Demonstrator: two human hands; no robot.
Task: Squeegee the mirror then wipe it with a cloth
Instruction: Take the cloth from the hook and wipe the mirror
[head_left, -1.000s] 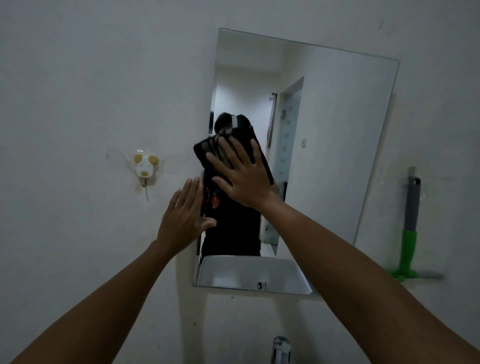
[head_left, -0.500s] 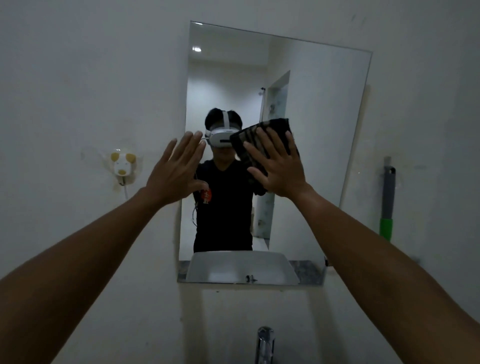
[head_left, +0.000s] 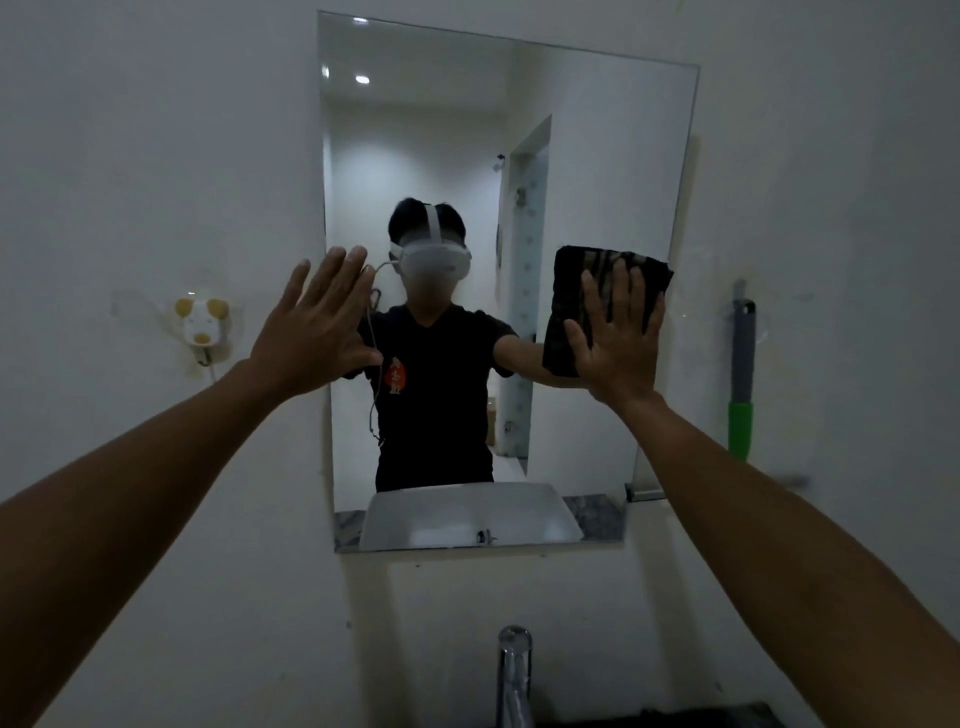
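Right hand (head_left: 618, 338) was flat, pinning the cloth (head_left: 602, 291) to the mirror (head_left: 597, 156) near its right edge. Left hand (head_left: 317, 332) spread, empty, at the left edge. Cloth looked soft, limp; press with palm.

The right hand (head_left: 618, 338) presses a dark cloth (head_left: 602, 291) flat against the right side of the mirror (head_left: 597, 156), fingers spread, while the left hand (head_left: 317, 327) rests open at the mirror's left edge.

Dark striped cloth (head_left: 605, 291), grey-and-green squeegee (head_left: 741, 374), white wall (head_left: 156, 156), white-and-yellow animal-shaped hook (head_left: 201, 322), chrome tap (head_left: 514, 675)
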